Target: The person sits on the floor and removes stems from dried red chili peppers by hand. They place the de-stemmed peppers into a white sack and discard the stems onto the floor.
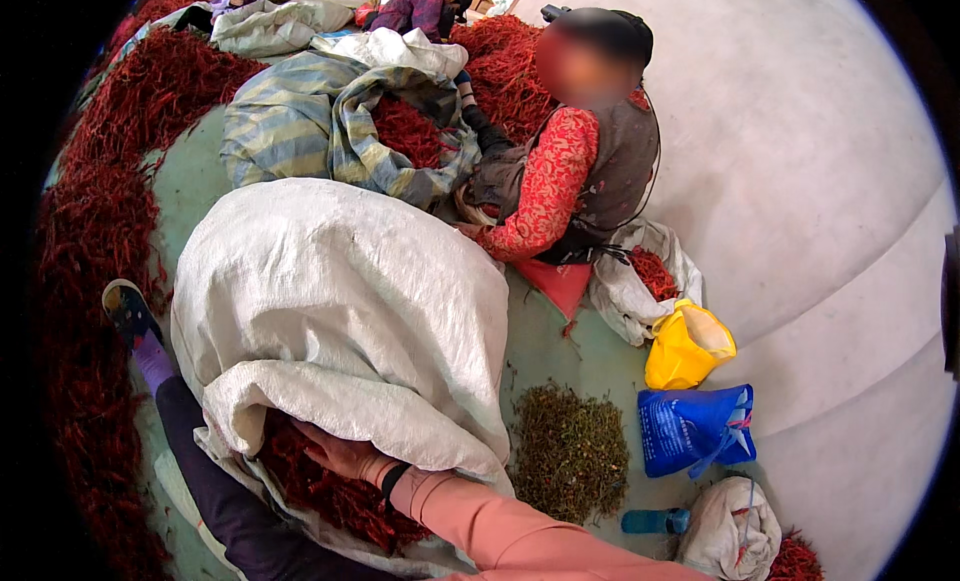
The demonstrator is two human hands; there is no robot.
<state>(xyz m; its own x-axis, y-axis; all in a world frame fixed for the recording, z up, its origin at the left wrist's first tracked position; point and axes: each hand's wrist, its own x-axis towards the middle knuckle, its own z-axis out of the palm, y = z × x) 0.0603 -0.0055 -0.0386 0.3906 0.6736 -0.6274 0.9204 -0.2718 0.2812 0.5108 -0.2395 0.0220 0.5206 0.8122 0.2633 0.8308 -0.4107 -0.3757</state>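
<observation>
A large white woven sack (345, 281) lies on its side before me, its mouth towards me. Inside the mouth are dried red chili peppers (352, 510). My right hand (341, 453), in a pink sleeve with a black band at the wrist, reaches in under the folded rim and rests on the peppers, fingers spread. Its fingertips are partly in shadow, and I see no pepper gripped. My left hand is out of view. My outstretched leg (202, 461) runs along the sack's left side.
A long heap of red chilies (90, 281) lines the left. A co-worker (570, 176) sits beyond the sack, near a striped sack (285, 123). On the right are a pile of stems (570, 453), a yellow bag (682, 356), a blue bag (694, 431) and a bottle (652, 521).
</observation>
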